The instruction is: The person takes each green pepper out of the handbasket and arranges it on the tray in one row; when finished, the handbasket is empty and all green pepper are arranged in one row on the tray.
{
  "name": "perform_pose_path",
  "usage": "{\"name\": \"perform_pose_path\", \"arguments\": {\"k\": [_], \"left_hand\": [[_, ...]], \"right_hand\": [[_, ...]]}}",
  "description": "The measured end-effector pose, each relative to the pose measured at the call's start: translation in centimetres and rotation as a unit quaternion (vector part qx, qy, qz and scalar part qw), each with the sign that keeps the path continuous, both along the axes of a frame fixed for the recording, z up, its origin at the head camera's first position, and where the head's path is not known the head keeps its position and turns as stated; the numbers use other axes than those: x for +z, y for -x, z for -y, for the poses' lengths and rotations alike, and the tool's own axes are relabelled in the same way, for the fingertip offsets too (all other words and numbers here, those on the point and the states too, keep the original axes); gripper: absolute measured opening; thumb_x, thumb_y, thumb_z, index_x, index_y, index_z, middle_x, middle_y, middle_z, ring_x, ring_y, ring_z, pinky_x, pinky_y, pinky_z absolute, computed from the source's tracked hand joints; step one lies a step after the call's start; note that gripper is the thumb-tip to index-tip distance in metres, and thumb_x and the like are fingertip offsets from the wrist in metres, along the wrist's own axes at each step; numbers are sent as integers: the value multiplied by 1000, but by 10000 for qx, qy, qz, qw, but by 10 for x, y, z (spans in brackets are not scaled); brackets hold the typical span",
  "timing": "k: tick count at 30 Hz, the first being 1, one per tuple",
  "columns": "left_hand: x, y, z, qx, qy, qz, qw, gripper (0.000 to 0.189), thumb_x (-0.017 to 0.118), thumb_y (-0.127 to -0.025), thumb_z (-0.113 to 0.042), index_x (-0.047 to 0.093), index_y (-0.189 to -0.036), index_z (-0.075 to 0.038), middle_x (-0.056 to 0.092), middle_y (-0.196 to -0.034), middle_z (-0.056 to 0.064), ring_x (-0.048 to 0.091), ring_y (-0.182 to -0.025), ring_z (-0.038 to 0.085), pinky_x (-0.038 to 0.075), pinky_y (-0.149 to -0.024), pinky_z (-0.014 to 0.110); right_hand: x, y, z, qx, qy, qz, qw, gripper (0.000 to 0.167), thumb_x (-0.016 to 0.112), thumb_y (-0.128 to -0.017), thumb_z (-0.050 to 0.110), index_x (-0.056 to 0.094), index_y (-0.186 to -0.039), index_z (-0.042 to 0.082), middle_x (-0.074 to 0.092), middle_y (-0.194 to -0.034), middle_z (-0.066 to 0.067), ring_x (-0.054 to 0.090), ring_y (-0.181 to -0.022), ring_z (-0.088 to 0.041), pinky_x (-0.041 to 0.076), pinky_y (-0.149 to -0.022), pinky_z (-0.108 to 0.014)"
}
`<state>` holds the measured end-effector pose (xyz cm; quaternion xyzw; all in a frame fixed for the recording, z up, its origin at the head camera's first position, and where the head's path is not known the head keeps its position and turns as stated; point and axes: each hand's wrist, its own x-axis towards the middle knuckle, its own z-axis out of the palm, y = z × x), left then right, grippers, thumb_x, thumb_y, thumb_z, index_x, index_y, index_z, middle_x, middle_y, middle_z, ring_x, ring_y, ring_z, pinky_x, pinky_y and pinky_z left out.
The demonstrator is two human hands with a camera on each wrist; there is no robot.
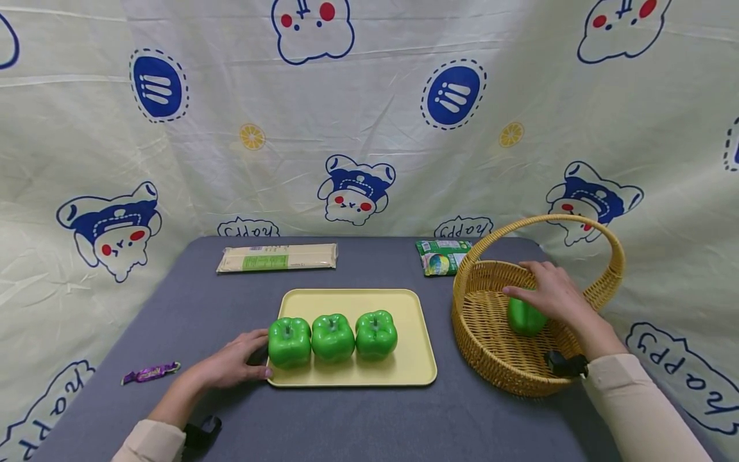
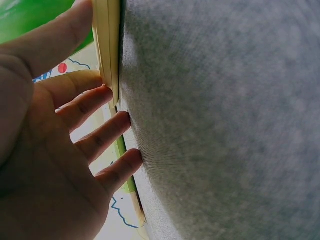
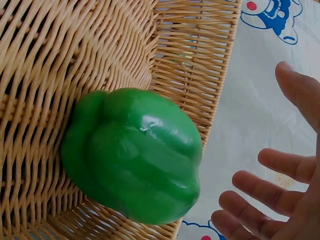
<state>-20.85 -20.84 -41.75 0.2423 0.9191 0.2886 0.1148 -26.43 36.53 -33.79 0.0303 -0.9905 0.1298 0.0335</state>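
Observation:
Three green bell peppers (image 1: 331,337) stand in a row on a pale yellow tray (image 1: 414,340). At the tray's left edge rests my left hand (image 1: 233,360), its thumb and fingertips against the rim beside the leftmost pepper (image 1: 289,343). The left wrist view shows those fingers spread and fairly straight. Another green bell pepper (image 3: 135,155) lies inside the wicker basket (image 1: 482,346) on the right. Over it hovers my right hand (image 1: 551,292), thumb and fingers spread apart. In the right wrist view a gap shows between the fingertips and this pepper.
The basket's tall arched handle (image 1: 616,256) rises around my right forearm. Behind the tray lie a flat beige package (image 1: 280,257) and a green packet (image 1: 441,256). A purple-wrapped candy (image 1: 151,373) is at the left. A printed sheet (image 1: 375,128) hangs behind the grey table (image 1: 369,420).

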Motion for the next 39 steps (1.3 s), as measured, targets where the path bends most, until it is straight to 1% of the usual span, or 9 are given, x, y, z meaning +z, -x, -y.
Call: {"name": "perform_pose_path", "arguments": {"k": [4,8,14,19,26,29,34,39], "left_hand": [[-1,0,0,17,18,33,10000,73,70,-83,-38,44,-138,3,39,-144,23,35,-130,47,28,-101,66],[-1,1,0,0,33,-22,10000,72,70,-83,-39,45,-137,2,40,-143,22,36,-130,46,29,-102,66],[0,1,-1,-42,-11,-83,10000,71,70,-82,-38,46,-136,3,41,-142,22,36,-129,46,29,-101,65],[1,1,-1,-16,-15,-44,10000,72,70,-82,-38,45,-137,2,40,-143,22,35,-130,46,28,-102,66],[2,2,-1,79,16,99,9999,74,71,-82,-38,44,-138,2,38,-145,23,33,-131,47,27,-102,67],[2,2,-1,86,23,135,9999,75,71,-82,-38,43,-138,2,38,-145,23,33,-132,47,27,-102,67],[2,2,-1,32,25,100,9999,75,70,-82,-38,43,-138,2,38,-145,23,33,-131,46,28,-102,66],[2,2,0,-11,-5,83,10000,74,70,-82,-39,43,-138,2,38,-145,22,34,-131,46,28,-102,66]], "right_hand": [[-2,2,-3,-71,-58,139,9999,103,51,-78,74,35,-139,-7,41,-128,-36,37,-114,-53,34,-91,-66],[-5,3,-7,-155,-100,261,9995,107,49,-76,78,34,-139,-8,41,-127,-37,38,-113,-54,35,-89,-65],[-11,7,-12,-225,-173,400,9988,102,52,-80,72,34,-138,-10,42,-124,-36,39,-109,-53,37,-86,-62],[-15,9,-15,-264,-203,448,9984,97,56,-81,67,36,-135,-11,46,-119,-35,43,-102,-49,40,-77,-54],[-16,9,-19,-331,-241,545,9977,107,52,-76,76,37,-131,-14,50,-110,-32,47,-94,-44,40,-68,-44],[-16,9,-20,-355,-230,624,9972,107,53,-76,76,36,-131,-14,50,-108,-32,48,-90,-40,40,-66,-41],[-16,8,-19,-353,-227,740,9964,104,55,-77,73,35,-132,-14,51,-107,-31,50,-87,-37,41,-65,-40],[-17,8,-18,-273,-224,709,9969,102,56,-77,72,37,-132,-12,50,-108,-32,51,-90,-39,41,-67,-43]]}}
